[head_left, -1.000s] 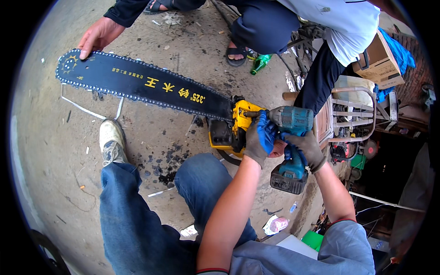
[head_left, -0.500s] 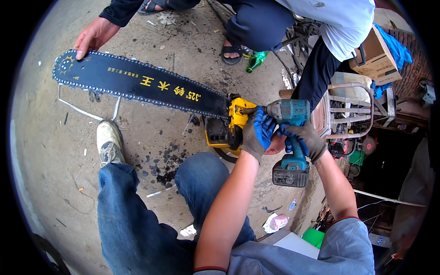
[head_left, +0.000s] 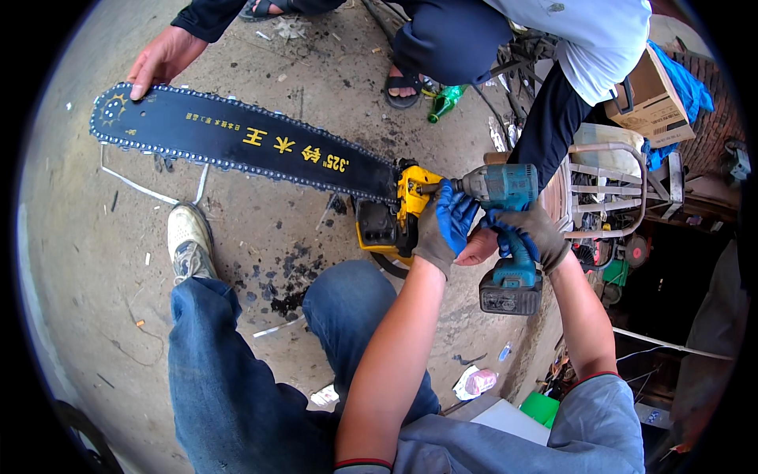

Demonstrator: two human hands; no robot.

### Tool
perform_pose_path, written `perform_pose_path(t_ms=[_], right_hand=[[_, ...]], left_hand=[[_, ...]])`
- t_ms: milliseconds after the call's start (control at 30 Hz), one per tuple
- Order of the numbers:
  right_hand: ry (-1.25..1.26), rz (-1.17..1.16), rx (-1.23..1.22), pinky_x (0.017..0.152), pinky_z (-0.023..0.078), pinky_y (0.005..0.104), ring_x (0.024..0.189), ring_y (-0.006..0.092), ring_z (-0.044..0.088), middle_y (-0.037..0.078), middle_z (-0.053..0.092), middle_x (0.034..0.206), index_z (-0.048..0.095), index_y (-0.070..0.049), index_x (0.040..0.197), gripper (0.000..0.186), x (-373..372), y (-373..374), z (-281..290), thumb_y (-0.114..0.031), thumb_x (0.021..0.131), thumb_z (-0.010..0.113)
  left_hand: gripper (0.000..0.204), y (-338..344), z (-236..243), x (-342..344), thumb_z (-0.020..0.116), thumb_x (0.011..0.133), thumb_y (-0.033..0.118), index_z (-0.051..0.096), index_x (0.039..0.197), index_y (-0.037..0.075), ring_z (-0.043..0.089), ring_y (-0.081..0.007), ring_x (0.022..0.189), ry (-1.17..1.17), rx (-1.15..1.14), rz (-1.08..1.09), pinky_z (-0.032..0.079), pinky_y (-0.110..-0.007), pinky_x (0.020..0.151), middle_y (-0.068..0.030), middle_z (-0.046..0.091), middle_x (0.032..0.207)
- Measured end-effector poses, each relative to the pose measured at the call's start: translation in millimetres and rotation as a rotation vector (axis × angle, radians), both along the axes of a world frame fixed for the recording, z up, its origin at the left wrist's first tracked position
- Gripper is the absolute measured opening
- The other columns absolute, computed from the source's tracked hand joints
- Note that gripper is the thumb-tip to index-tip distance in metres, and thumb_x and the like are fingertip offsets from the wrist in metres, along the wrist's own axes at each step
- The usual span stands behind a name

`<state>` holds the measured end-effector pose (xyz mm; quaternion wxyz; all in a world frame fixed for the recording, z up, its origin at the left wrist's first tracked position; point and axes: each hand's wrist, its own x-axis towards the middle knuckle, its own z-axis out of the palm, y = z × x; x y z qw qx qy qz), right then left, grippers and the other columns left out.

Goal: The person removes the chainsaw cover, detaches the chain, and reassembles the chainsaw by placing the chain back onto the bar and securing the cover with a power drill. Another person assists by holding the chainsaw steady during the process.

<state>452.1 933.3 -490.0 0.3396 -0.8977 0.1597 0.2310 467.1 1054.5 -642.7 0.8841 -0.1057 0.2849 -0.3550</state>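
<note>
My right hand (head_left: pixel 538 233), in a grey and blue glove, grips the handle of a teal impact driver (head_left: pixel 505 184). Its dark battery (head_left: pixel 510 294) hangs below. The driver's nose points left at the yellow and black chainsaw (head_left: pixel 414 196). My left hand (head_left: pixel 442 227), gloved alike, is closed about the socket shaft between driver and saw, its fingertips partly hidden. A long black guide bar (head_left: pixel 260 146) with a chain round its edge runs from the saw to the upper left. Another person's hand (head_left: pixel 164 59) holds the bar's tip, and their other hand (head_left: pixel 477 247) shows behind my wrists.
The other person crouches opposite, sandals on the concrete. A green bottle (head_left: pixel 446 103) lies beside one foot. At right stand a metal-framed chair (head_left: pixel 604 189) and a cardboard box (head_left: pixel 649 99). Dark oil stains (head_left: pixel 288 304) mark the floor by my knee.
The impact driver and my right hand have shifted slightly right, with the battery end swinging up and right. The saw has moved a touch right; my left hand stays at the shaft.
</note>
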Motion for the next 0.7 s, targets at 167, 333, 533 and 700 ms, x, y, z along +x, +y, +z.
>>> perform_pose_path(t_ms=[167,333,533,700], right_hand=[[-0.134,0.647,-0.259,0.076,0.055,0.0262,0.085,0.0117,0.066,0.006,0.069,0.101,0.063,-0.001,0.113,0.029,14,-13,1,-0.004,0.085,0.068],[0.132,-0.061,0.027,0.081,0.055,0.0280,0.088,0.0127,0.066,0.006,0.070,0.103,0.063,-0.001,0.115,0.030,16,-2,12,-0.006,0.085,0.069],[0.003,0.174,-0.031,0.081,0.054,0.0335,0.090,0.0234,0.068,0.011,0.070,0.099,0.071,-0.005,0.106,0.029,15,4,13,-0.009,0.078,0.072],[0.104,-0.135,0.012,0.083,0.054,0.0361,0.091,0.0254,0.068,0.011,0.070,0.101,0.073,-0.006,0.104,0.028,13,13,17,-0.006,0.075,0.073]], left_hand=[[0.038,-1,-2,0,0.048,0.104,0.042,0.059,0.118,0.008,0.056,-0.0239,0.120,-0.076,-0.041,0.069,0.040,-0.038,0.110,-0.0097,0.061,0.126],[0.039,4,2,0,0.046,0.104,0.041,0.057,0.122,0.007,0.052,-0.0251,0.121,-0.027,-0.042,0.038,0.040,-0.039,0.110,-0.0105,0.058,0.125],[0.036,9,5,1,0.048,0.104,0.040,0.058,0.119,0.008,0.053,-0.0262,0.119,-0.025,-0.044,0.016,0.040,-0.041,0.109,-0.0104,0.059,0.122],[0.036,3,-3,0,0.053,0.102,0.040,0.059,0.116,0.008,0.056,-0.0273,0.113,0.001,-0.051,-0.047,0.044,-0.042,0.106,-0.0107,0.060,0.116]])
